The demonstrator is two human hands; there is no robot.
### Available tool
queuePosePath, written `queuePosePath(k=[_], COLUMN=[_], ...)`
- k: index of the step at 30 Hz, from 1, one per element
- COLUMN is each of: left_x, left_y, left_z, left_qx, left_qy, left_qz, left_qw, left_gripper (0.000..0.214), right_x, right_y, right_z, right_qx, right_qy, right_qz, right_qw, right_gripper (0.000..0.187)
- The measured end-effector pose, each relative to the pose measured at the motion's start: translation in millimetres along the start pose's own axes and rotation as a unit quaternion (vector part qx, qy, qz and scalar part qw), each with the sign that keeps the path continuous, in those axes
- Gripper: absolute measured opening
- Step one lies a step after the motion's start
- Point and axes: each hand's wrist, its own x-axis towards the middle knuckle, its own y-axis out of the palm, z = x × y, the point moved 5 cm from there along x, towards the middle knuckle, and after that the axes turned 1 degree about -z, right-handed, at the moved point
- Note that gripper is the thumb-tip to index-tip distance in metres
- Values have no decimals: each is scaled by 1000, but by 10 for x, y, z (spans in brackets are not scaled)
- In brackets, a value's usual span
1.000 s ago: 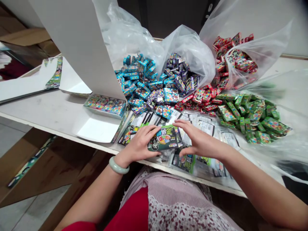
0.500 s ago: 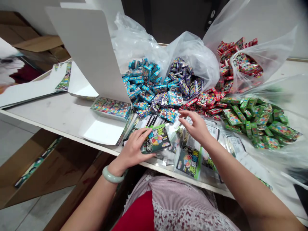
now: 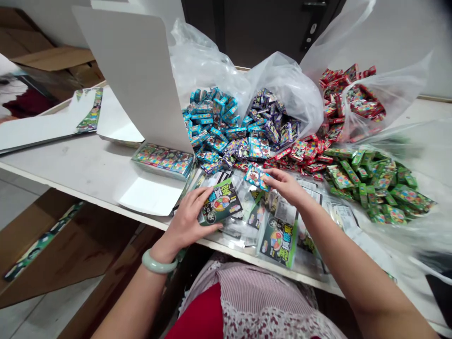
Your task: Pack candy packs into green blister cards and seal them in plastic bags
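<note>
My left hand (image 3: 192,216) grips the left side of a dark candy packet (image 3: 223,201) with green edges and bright printing, thumb below and fingers on top. Between the fingertips of my right hand (image 3: 282,186) is a small blue candy box (image 3: 256,177), held at the front of the piles. Beneath both hands lie flat clear-wrapped packets, among them a dark packet with a green edge (image 3: 277,240). Behind them are heaps of blue boxes (image 3: 212,117), purple boxes (image 3: 270,113), red boxes (image 3: 307,153) and green boxes (image 3: 379,183).
Clear plastic bags (image 3: 282,75) surround the heaps. On the left stands an open display carton (image 3: 160,160) with a tall white lid (image 3: 137,70), filled with a row of packets. Cardboard boxes (image 3: 63,245) sit below the table's front edge. A dark door (image 3: 261,28) is behind.
My right hand has closed on a small blue candy box and drawn it slightly right, off the pile. My left hand, with the dark packet, has shifted slightly left.
</note>
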Motion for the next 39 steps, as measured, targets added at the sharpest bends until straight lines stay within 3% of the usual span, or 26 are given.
queuePosePath(k=[4,8,11,14,17,18,21,24,26,28,32,35,39], left_x=[40,61,72,100,153,172,206,210,211,218,227,208,200], left_y=[36,84,103,124,163,176,194,194,203,220,259,275,283], left_z=[-18,-77,-108,-145,-203,-223,-273,-314,-350,-388,-446,-466,-477], left_qx=[-1,-2,-4,-5,-8,-9,-12,-18,-25,-28,-21,-24,-50], left_qy=[-2,10,14,17,30,35,47,53,62,72,101,126,120], left_qz=[8,14,22,29,39,44,58,65,67,65,70,80,93], left_qw=[1000,1000,1000,999,999,998,997,996,996,995,992,989,987], left_gripper=[90,90,89,89,88,87,88,90,91,92,90,89,92], right_x=[-229,-397,-547,-700,-780,-782,-770,-834,-899,-953,-978,-942,-901], right_y=[-191,-202,-212,-210,-76,-32,-76,-327,-423,-416,-333,-314,-324], right_z=[52,-56,-126,-116,-62,-42,47,264,477,680,884,904,923], right_qx=[-44,-156,-236,-298,-338,-343,-323,-276,-267,-295,-360,-376,-386], right_qy=[-142,-223,-216,-146,-94,-89,-93,-144,-203,-247,-259,-249,-249], right_qz=[7,57,63,5,-12,-12,-62,-143,-105,-7,147,199,217], right_qw=[989,961,945,943,936,935,940,940,936,923,884,870,862], right_gripper=[18,32,42,39,70,72,57,56,59,59,57,58,59])
